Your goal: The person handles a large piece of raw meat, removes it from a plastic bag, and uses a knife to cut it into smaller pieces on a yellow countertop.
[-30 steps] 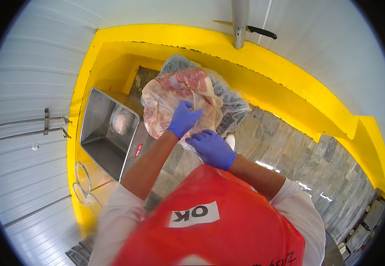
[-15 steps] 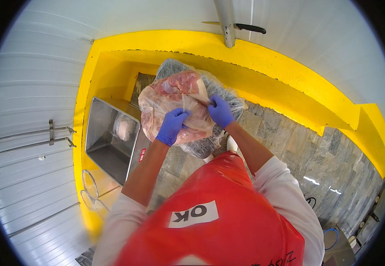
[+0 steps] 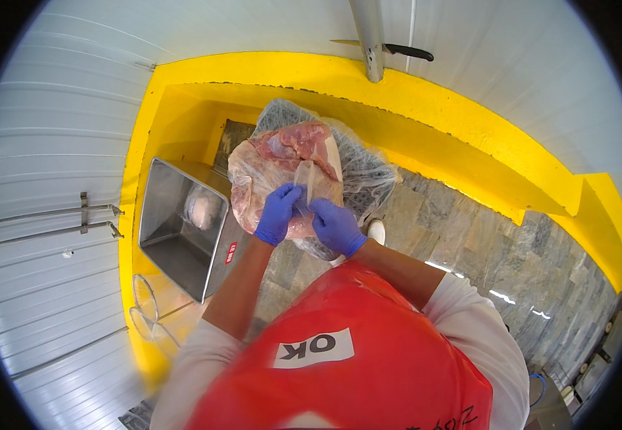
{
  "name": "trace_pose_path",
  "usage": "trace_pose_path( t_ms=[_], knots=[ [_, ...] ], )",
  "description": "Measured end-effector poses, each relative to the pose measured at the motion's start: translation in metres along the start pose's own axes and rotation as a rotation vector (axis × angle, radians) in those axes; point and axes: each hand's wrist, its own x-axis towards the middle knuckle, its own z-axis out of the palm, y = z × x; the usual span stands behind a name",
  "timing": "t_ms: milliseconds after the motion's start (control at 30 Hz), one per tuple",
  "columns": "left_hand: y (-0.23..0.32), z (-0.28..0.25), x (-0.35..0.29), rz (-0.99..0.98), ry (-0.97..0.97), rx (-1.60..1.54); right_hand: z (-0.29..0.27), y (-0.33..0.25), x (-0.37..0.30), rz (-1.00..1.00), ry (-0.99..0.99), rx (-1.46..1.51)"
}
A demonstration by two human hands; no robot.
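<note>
Both of my hands wear blue gloves and meet above a big cut of raw meat [image 3: 289, 143]. My left hand [image 3: 277, 215] is closed on a folded strip of clear plastic film [image 3: 304, 175]. My right hand [image 3: 336, 226], just beside it, pinches the same film. The strip rises from between the fingers and lies across the meat; its lower part is hidden by the gloves. Beneath the meat, a clear plastic liner [image 3: 365, 172] covers what looks like a dark crate and spreads out past it on the right.
A steel tub [image 3: 167, 240] with a pale lump of meat [image 3: 201, 209] inside stands to the left. A yellow ledge [image 3: 425, 93] runs behind the crate. On the wall, a black-handled knife [image 3: 410, 51] sits behind a metal pipe [image 3: 369, 43]. My white boot [image 3: 376, 231] is near the crate.
My right hand has come in left and nearer to me, close to my left hand. The film that was spread over the meat is now gathered into a narrow strip, leaving the meat's top more bare.
</note>
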Motion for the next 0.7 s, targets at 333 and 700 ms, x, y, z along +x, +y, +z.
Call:
trace_pose_path(
  t_ms=[333,700],
  knots=[
    [0.015,0.013,0.030,0.081,-0.064,0.540,-0.023,-0.019,0.008,0.130,-0.157,0.173],
    [0.013,0.022,0.020,-0.030,-0.025,0.268,-0.021,-0.015,-0.020,-0.165,-0.218,0.068]
  ],
)
